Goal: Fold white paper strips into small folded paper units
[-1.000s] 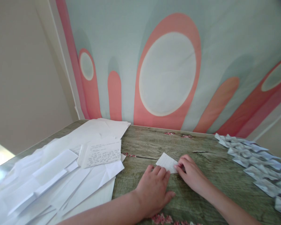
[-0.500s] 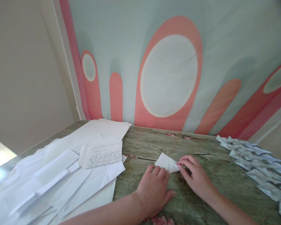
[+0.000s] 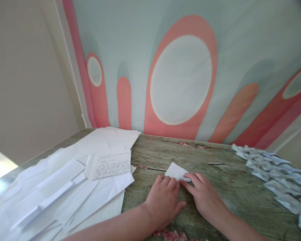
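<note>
The right hand has moved in closer to the left hand; on the bench, beside a broad paper pile, the left, thumb spread, presses the small white sheet, the right pinching its right end

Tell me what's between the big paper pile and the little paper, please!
In the head view, there's wood-patterned tabletop, with a small pinkish-red patch near the paper pile and a dark line running toward the little paper.
</note>
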`<state>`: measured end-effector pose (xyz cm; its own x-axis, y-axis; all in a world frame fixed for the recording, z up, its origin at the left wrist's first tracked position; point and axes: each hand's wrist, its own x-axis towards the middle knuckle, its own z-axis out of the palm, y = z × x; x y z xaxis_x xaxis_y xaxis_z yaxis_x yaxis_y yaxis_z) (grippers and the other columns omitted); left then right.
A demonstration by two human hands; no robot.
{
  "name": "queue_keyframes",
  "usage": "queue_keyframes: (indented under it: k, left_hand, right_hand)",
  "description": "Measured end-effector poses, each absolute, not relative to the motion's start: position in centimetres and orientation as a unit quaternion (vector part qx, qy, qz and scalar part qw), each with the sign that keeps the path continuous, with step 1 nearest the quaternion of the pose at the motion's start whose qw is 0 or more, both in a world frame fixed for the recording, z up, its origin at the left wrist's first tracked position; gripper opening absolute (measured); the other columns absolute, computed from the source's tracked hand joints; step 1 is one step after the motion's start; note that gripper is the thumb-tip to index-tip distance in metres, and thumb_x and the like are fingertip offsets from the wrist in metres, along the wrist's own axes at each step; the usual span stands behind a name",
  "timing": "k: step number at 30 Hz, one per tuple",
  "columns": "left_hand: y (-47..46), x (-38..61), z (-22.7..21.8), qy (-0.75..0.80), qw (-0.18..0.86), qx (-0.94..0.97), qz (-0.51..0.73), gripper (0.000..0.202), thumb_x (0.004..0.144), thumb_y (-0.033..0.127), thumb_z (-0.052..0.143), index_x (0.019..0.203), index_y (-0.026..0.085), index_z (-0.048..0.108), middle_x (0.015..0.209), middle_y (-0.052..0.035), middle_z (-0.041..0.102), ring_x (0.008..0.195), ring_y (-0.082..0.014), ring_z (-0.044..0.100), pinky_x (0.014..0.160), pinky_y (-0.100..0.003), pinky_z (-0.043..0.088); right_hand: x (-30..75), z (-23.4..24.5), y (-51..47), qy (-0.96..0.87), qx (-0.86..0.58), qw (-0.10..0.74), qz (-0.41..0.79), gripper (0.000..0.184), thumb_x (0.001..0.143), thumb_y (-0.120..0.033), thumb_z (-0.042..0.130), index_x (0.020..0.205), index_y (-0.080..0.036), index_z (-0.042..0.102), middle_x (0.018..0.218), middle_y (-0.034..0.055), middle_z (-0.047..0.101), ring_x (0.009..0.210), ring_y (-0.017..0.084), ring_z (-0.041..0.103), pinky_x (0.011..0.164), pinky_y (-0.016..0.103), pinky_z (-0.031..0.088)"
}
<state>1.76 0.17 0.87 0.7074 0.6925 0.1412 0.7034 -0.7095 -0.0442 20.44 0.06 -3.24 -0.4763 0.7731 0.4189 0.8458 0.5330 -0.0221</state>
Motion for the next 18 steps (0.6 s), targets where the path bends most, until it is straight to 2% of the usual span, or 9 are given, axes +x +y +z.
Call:
queue_keyframes:
  k: [18]
  left_hand:
    - [0.12, 1.82, 0.49, -0.378, 0.039, -0.922, -0.069, 0.054, 0.087, 0.053, 0.042, 0.122, 0.012, 0.046, 0.102, -0.0081, 0.055, 0.096, -0.0239, 0.047, 0.088, -0.040, 0.033]
  right_hand:
    - [20.28, -3.24, -0.04, -0.850, -0.492, 0.180, -0.055, 0.028, 0.077, -0.010, 0.059, 0.104, -0.018, 0.063, 0.105, 0.0081, 0.058, 0.098, 0.023, 0.048, 0.085, 0.038, 0.042]
